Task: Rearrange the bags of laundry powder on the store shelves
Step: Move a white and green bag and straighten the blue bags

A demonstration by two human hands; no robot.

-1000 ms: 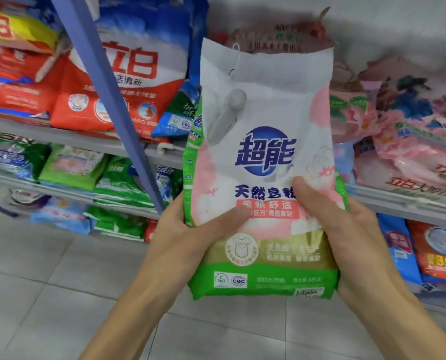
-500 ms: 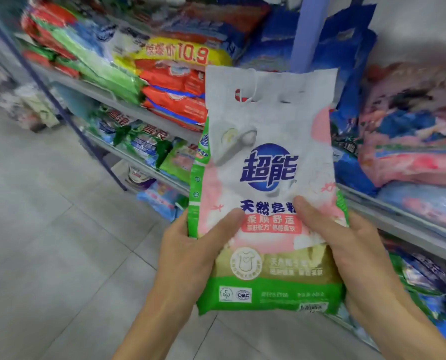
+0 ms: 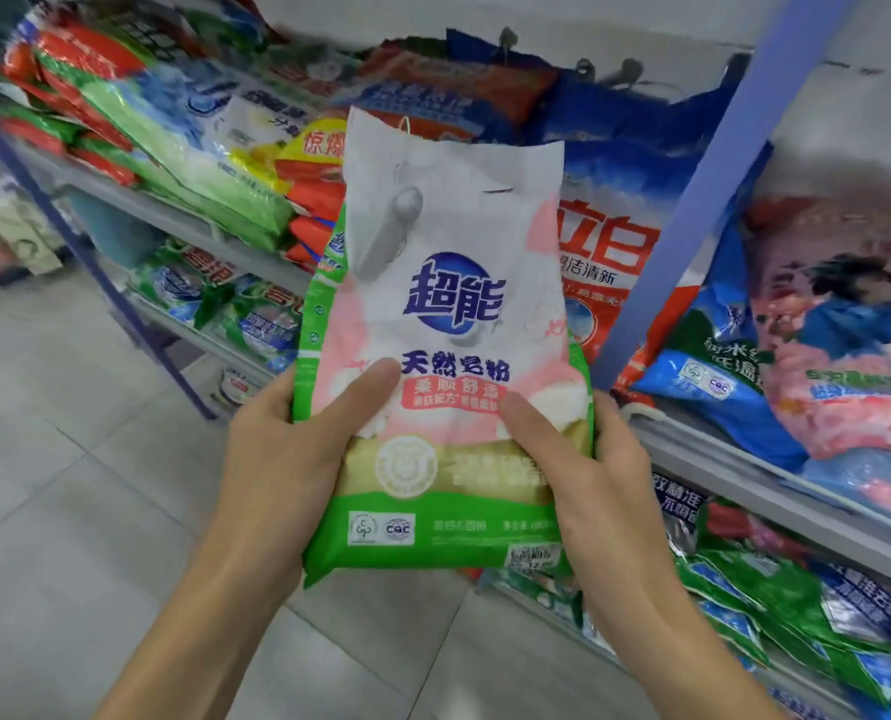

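Left hand (image 3: 282, 459) and right hand (image 3: 604, 485) grip one white-and-green powder bag (image 3: 448, 324) upright — shelves (image 3: 189, 220) behind hold stacked bags.

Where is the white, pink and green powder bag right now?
Centre of the head view, off the shelves: the bag is held upright, left hand on its lower left edge, right hand on its lower right, left of the blue shelf post.

Grey shelf boards (image 3: 183, 220), carried on blue uprights (image 3: 719, 189) above a grey tiled floor (image 3: 69, 511), are loaded with powder: green and red bags (image 3: 173, 163) are stacked at the upper left, a red-and-blue bag (image 3: 615, 252) and pink bags (image 3: 848, 366) are set at the right, and green bags (image 3: 796, 615) are laid below.
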